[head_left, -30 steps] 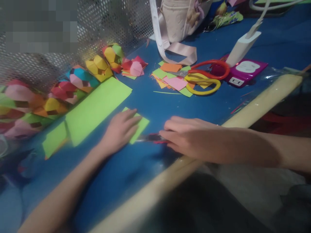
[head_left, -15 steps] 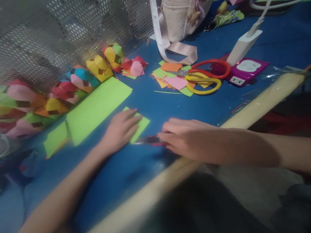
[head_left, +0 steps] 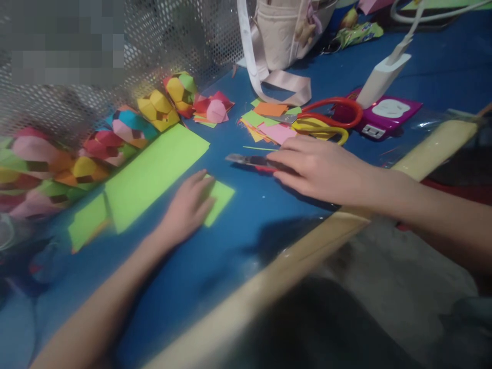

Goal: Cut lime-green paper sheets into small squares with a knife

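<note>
My left hand [head_left: 190, 207] rests on the left part of a small green paper piece [head_left: 221, 199], its fingers curled over the paper and slightly blurred. In my right hand [head_left: 311, 166] is a utility knife [head_left: 249, 161], its metal blade pointing left and a bit of red showing near my fingers. The knife is above and to the right of the small paper, apart from it. Behind my left hand lies a long green paper strip [head_left: 154, 174], with a smaller green piece [head_left: 90, 220] at its lower left end.
Folded paper shapes [head_left: 126, 125] line the perforated metal panel [head_left: 184, 36]. Red and yellow scissors [head_left: 330, 115] lie on coloured paper scraps [head_left: 265, 120]. Beyond are a purple power strip [head_left: 392, 115] with a white charger [head_left: 384, 79], and a pale bag [head_left: 279, 36]. A pale edge strip [head_left: 307, 246] borders the blue table.
My right hand has moved up and away to the right with the knife, whose blade has left the small green paper. The fingers of my left hand have drawn back slightly leftward.
</note>
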Motion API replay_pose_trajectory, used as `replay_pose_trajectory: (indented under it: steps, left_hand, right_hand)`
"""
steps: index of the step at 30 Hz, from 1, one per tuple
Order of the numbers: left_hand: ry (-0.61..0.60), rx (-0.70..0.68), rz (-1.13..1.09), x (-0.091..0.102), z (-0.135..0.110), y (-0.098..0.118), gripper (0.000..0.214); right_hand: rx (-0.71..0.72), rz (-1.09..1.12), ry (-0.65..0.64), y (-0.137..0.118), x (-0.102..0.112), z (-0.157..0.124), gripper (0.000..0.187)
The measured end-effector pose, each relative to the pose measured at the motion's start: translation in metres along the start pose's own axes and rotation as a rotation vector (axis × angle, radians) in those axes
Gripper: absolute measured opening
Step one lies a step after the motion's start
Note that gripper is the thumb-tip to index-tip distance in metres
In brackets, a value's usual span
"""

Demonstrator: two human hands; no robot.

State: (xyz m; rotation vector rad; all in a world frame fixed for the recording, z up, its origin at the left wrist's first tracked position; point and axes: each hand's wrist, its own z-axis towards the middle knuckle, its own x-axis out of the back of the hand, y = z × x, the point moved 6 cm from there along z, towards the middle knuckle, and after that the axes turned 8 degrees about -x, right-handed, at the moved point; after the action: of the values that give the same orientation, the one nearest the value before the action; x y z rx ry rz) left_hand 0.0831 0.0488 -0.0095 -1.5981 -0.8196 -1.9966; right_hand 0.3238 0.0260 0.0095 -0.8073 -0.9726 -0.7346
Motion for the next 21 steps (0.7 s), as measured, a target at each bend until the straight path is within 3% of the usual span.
replay_pose_trajectory:
  steps: [7,13,16,21]
  left_hand:
    - [0.089,-0.003,0.003,0.007,0.002,-0.002,0.036]
    - [0.145,0.092,0.041,0.012,0.0,-0.022,0.037]
    - [0.127,0.155,0.027,0.011,-0.001,-0.029,0.042]
    - [0.077,0.151,0.037,0.007,0.0,-0.03,0.048]
  right_hand:
    - [-0.108,-0.149,-0.071,0.011,-0.009,0.003,0.028]
    - [-0.133,-0.309,-0.008,0.01,0.0,0.003,0.03]
    - [-0.035,-0.312,-0.002,-0.004,0.003,0.01,0.028]
    - [0.277,-0.24,-0.193,-0.047,-0.017,0.034,0.032]
